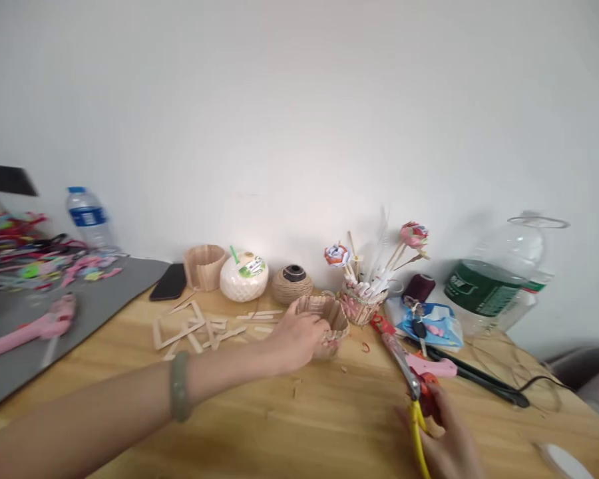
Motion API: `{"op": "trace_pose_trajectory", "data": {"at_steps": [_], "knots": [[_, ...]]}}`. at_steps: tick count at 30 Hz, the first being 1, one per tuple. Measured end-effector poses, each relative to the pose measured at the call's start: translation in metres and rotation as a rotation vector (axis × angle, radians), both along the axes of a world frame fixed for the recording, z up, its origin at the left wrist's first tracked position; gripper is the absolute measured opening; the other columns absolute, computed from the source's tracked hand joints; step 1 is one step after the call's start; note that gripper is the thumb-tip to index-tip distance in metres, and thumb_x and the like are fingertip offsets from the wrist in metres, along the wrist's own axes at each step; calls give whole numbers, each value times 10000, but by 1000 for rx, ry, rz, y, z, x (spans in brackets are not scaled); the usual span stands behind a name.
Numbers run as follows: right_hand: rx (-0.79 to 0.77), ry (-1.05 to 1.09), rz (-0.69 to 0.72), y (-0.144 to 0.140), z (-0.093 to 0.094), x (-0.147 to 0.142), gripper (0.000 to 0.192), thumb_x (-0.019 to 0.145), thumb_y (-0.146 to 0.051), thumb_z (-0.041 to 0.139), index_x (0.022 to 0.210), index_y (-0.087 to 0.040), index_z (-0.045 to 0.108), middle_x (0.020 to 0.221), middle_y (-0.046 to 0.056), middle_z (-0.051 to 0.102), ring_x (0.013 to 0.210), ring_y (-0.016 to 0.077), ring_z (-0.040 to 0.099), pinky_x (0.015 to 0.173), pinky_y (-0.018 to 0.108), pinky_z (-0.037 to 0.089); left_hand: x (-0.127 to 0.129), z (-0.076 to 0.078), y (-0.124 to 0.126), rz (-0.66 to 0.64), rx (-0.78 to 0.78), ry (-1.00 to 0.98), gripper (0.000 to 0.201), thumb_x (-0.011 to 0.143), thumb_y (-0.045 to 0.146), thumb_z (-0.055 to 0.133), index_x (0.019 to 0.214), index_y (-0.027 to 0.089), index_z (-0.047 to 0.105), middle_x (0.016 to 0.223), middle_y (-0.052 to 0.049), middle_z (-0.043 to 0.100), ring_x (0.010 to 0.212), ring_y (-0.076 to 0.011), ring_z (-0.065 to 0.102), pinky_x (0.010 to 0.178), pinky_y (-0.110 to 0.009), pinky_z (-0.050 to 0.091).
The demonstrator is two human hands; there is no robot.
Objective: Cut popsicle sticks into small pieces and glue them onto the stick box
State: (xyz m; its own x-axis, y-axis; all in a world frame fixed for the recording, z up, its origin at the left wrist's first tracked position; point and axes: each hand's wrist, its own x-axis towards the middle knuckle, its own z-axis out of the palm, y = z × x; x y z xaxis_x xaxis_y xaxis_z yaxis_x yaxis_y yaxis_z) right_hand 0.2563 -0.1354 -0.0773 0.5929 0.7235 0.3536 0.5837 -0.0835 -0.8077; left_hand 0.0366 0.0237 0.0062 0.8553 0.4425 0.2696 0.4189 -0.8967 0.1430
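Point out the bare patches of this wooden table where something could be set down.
Bare wood lies in front of the left hand and stick cup, reaching the near table edge. The back row by the wall is crowded, and the right hand with scissors fills the right.

Even, bright, diffuse lighting; soft shadows fall on the wall (pixel 299 100) behind the clear jug (pixel 504 273). General softness; motion blur on the right hand (pixel 449 439). Worktop (pixel 329 412) edges bow from lens distortion.
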Motion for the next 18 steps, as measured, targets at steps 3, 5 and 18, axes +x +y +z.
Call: {"op": "trace_pose_trajectory", "data": {"at_steps": [3, 5, 18], "knots": [[42, -64, 29, 16, 18, -12, 333, 610, -404, 702, 860, -226, 572, 661, -19, 535, 588, 168, 495, 561, 277, 459, -6, -12, 10, 23, -74, -106, 208, 887, 117, 437, 1015, 198, 579, 1013, -42, 682, 976, -198, 596, 1022, -533, 290], [-6, -2, 150, 32, 33, -21, 291, 639, -398, 695, 836, -223, 570, 686, -12, 541, 620, 172, 513, 579, 278, 458, -12, -21, 14, 11, -179, -211, 183, 885, 116, 464, 975, 203, 598, 961, -26, 677, 956, -187, 581, 1034, -532, 264], [-113, 496, 442, 75, 27, -40, 452, 675, -500, 716, 1011, -244, 554, 948, 42, 594, 828, 203, 566, 733, 298, 483, -9, 3, 50, 56, -784, -428, 145, 792, 239, 565, 875, 167, 660, 912, -41, 662, 855, -190, 596, 782, -313, 449]]}}
